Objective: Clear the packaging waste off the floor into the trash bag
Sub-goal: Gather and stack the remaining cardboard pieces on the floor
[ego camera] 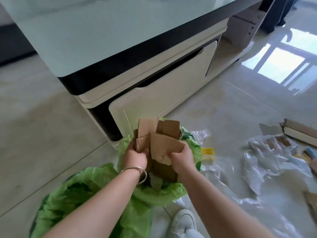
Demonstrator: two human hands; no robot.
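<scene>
A green trash bag (192,152) stands open on the floor against a white cabinet. Folded brown cardboard pieces (161,134) stick up out of its mouth. My left hand (134,157), with a metal bangle on the wrist, grips the left edge of the cardboard. The right edge is held by my right hand (182,159). Both hands sit over the bag's opening. A second green bag (68,194) lies crumpled to the lower left.
Clear plastic wrap (253,169) is spread over the floor to the right, with a yellow-edged packet (207,152) and more cardboard strips (298,133) beyond it. The white cabinet (163,93) under a glass tabletop stands right behind the bag. A white shoe (184,222) is near the bottom.
</scene>
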